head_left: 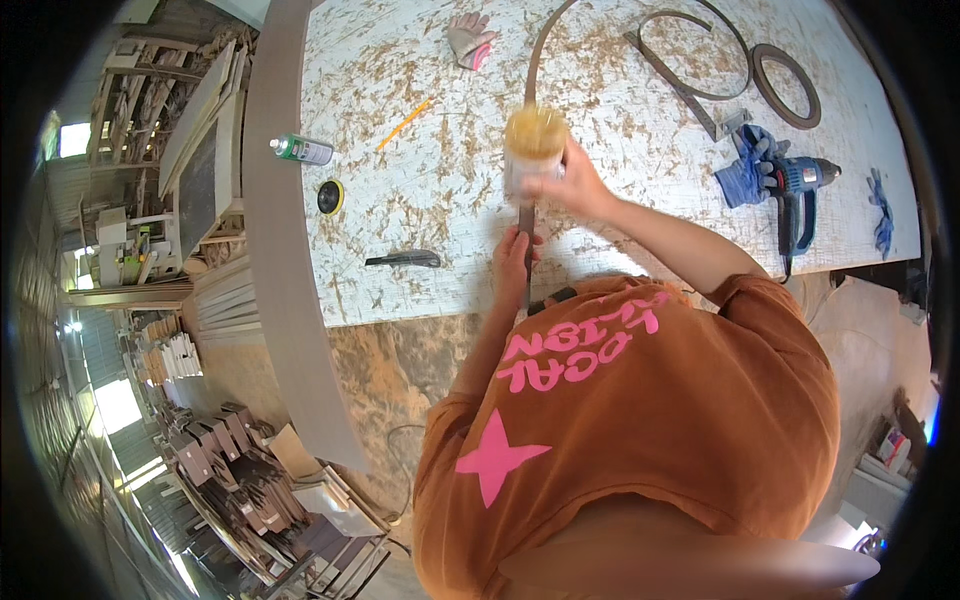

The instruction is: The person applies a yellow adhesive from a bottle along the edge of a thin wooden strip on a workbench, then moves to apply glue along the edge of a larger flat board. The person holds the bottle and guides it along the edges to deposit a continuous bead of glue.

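The left hand (pixel 513 258) has its fingers closed around a narrow dark strip (pixel 528 232) close to the near edge of the scuffed white bench (pixel 440 190), while the right hand (pixel 572 188) has its fingers wrapped around a blurred container with yellowish contents (pixel 535 140). The container is held over the strip in this view and hides a stretch of it; whether the two touch cannot be told. Beyond it the strip runs on toward the far side of the bench and bends right, out at the upper edge of the view. To the right lie a loose dark coil (pixel 748 60) and, just beside it, a thicker dark ring (pixel 787 87). Nearer the person, a blue glove (pixel 745 170) lies against a blue-and-black power tool (pixel 800 190), with another blue glove (pixel 881 212) apart, toward the bench's right end. A grey-and-pink glove (pixel 472 42) lies at the far side, left of the strip. Further left are an orange pencil (pixel 404 122), a green-and-grey spray can (pixel 303 150), a round black-and-yellow disc (pixel 330 197) and a dark utility knife (pixel 403 259), all well apart from the hands. A long brown board (pixel 277 230) runs along the bench's left side.
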The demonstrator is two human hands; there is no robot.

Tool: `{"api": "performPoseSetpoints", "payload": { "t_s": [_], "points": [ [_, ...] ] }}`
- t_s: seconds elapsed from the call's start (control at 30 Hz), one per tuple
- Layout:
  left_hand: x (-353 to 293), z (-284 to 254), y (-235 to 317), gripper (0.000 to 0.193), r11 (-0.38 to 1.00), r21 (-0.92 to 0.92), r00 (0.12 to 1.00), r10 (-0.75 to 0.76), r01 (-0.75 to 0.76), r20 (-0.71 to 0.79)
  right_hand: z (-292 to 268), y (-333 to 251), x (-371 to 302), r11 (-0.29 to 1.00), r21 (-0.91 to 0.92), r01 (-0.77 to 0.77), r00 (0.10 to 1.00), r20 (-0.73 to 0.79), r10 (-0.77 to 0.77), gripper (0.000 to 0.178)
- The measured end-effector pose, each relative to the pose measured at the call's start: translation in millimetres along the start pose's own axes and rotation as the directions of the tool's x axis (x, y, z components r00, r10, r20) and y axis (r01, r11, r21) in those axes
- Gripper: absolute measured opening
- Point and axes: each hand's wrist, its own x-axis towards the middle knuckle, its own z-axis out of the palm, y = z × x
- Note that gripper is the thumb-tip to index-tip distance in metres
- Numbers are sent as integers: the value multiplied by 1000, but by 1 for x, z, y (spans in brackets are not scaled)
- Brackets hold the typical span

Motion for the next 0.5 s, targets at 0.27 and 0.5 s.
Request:
{"api": "performPoseSetpoints", "payload": {
  "t_s": [0.27, 0.5],
  "points": [
    [-1, -1, 0, 27, 996, 47, 994, 75, -78, 79, 1, 3, -11, 987, -144, 66, 986, 163, -42, 77],
    [-5, -10, -10, 26, 994, 102, 999, -41, 43, -17, 4, -2, -13, 976, -192, -101, 990, 76, 117, 66]
  ]
}}
